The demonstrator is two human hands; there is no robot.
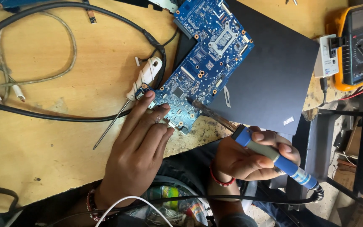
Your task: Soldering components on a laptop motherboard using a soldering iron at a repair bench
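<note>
Pale wood forms the workbench [43, 151], crossed at far left by a loop of clear cable [59, 71] and a thick black cable [64, 117]. Next lies a screwdriver [141, 82] with a white handle, its thin shaft pointing down-left. The left hand [137, 151] rests flat and open, gripping nothing; its fingertips [149, 95] press the lower-left corner of the blue circuit board [202, 63], which lies tilted, partly on the wood and partly on a closed black laptop [269, 80]. The soldering iron [269, 157], blue and grey in the handle, is clasped pen-fashion in the closed right hand [248, 157]; its dark tip meets the board's lower edge just right of the left fingers. The step in hand appears to be soldering at that lower edge while the board is pinned still. A further touch would call for a steady tip and firm downward pressure on the board. At far right stands a yellow-cased meter [356, 46].
</note>
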